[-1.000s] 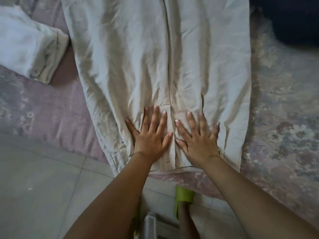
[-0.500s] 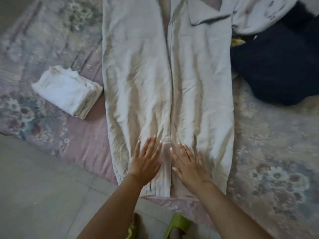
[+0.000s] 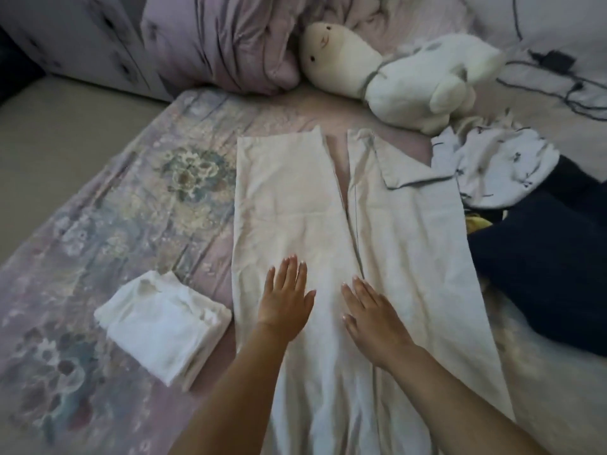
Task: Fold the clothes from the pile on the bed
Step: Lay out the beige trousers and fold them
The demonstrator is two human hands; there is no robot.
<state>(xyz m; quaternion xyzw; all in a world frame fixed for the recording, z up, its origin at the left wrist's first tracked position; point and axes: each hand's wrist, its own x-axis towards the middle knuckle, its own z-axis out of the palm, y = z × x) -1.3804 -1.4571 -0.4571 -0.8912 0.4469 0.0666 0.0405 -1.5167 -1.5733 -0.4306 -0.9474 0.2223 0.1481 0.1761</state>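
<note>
A long beige garment (image 3: 289, 198) lies flat and lengthwise on the bed, its two sides folded in so they meet along a middle seam, with a collar flap at the far right. My left hand (image 3: 285, 295) lies flat with straight fingers on the left half. My right hand (image 3: 369, 310) lies flat on the garment just right of the seam. A folded white cloth (image 3: 164, 323) sits to the left. To the right lies the pile: a dark navy garment (image 3: 542, 267) and a pale printed garment (image 3: 499, 165).
A white plush toy (image 3: 387, 70) lies beyond the garment's far end. A purple pillow (image 3: 223, 41) is at the back. The floral bedsheet (image 3: 115, 205) shows on the left. Cables and a charger (image 3: 555, 60) lie at the far right.
Both flat hands have slid up the garment, away from its near hem toward its middle. The view has lifted, so the pillow, plush toy and pile now show.
</note>
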